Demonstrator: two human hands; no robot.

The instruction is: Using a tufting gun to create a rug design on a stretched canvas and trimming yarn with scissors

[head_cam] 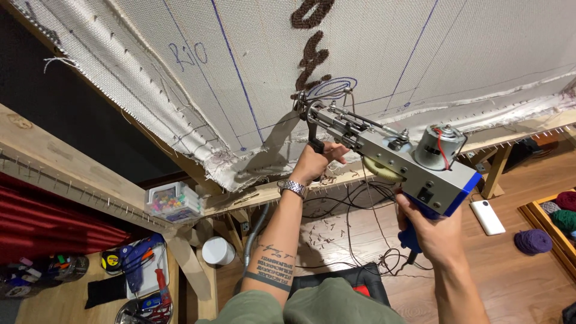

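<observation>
So my left hand [312,163] has its grip wrapped tight round the black front handle of the tufting gun [384,153], and my right hand [429,231] is clamped on the blue rear handle, lower right of centre. The gun sits mid-frame, its needle end touching the stretched backing cloth [180,78] right below the brown tufted patch [312,57]. I'd guess it's hefty and rigid, with the motor weighing down the back, so both handles are the spots to hold. Purple yarn ball [533,241] lies on the floor, far right.

Clear plastic box [174,203] on wooden frame [72,174]
</observation>
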